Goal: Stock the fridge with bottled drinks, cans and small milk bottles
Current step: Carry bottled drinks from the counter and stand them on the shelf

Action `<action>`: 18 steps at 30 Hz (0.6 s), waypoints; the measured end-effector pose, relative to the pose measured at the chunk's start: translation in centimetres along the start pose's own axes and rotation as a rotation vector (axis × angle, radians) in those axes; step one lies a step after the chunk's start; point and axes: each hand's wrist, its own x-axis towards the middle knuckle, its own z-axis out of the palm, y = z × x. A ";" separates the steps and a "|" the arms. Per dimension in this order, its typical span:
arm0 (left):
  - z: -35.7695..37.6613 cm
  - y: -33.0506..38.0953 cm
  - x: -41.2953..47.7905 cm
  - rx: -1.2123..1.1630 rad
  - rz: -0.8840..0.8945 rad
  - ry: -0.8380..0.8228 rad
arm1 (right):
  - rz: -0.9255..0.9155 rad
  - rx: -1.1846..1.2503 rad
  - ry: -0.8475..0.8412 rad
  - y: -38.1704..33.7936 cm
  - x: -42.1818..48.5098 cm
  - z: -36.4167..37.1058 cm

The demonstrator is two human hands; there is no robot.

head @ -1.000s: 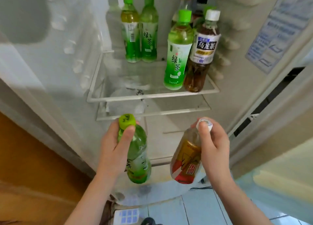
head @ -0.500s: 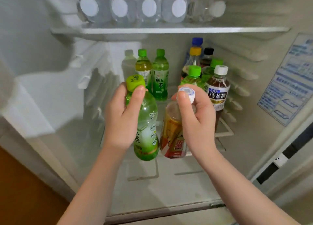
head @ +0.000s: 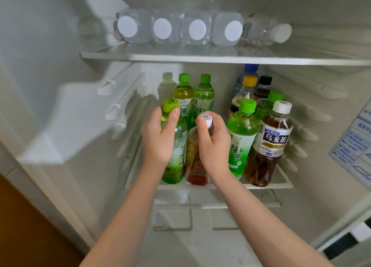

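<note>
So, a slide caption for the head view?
Left hand holds a green bottle, right hand a red-labelled bottle, at the shelf.

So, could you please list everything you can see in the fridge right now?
water bottles: five, clear with white caps, lying on the upper shelf
green-capped tea bottles: four, green, standing on the lower shelf, two back left, two right
oolong tea bottle: one, brown with white cap, lower shelf front right
back bottles: three, blue, yellow and black caps, lower shelf back right
held green bottle: one, green, lower shelf front left
held red-labelled bottle: one, amber with white cap, right of it
sticker: one, blue and white, right wall
left hand: one, grips the held green bottle
right hand: one, grips the held red-labelled bottle
</note>
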 end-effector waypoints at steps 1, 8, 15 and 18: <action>0.1 -0.1 -0.1 -0.014 -0.002 0.003 | 0.019 -0.001 -0.018 0.2 0.2 -0.1; -0.9 -3.8 -3.8 -0.089 -0.096 -0.083 | 0.157 0.049 -0.155 2.3 -3.6 -1.2; -2.1 -7.5 -7.6 0.004 -0.117 -0.318 | 0.174 0.037 -0.168 4.4 -7.4 -1.5; -2.0 -8.0 -6.8 0.102 -0.115 -0.334 | 0.125 -0.058 -0.148 4.7 -6.8 -1.0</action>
